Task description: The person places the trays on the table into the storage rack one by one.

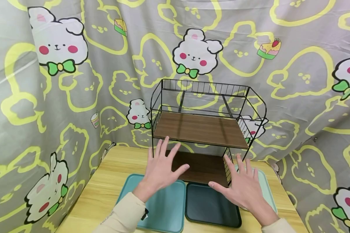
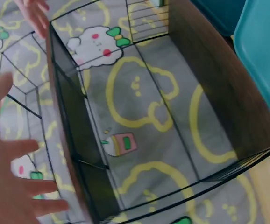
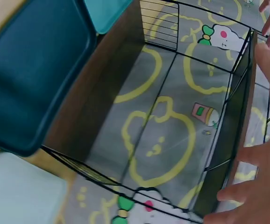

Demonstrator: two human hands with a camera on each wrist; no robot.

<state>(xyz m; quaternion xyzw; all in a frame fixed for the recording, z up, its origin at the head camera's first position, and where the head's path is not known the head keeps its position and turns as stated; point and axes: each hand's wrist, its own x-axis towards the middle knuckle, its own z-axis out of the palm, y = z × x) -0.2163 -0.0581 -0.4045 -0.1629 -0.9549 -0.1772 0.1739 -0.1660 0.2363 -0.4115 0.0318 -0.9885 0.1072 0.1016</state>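
Grey cartoon-print curtain (image 1: 105, 69) behind. Wood-grain worktop (image 1: 105, 174) carries everything. Black wire rack (image 1: 199, 129) with two brown shelves stands upright on it, toward the back. Teal tray (image 1: 166, 207) at front left; dark tray (image 1: 213, 207) just beside it, in front of rack; pale green tray (image 1: 266, 186) at right, partly behind an arm. Left hand (image 1: 163, 168) and right hand (image 1: 245, 184) near the rack's front, fingers spread apart, holding nothing; contact with rack can't be told.
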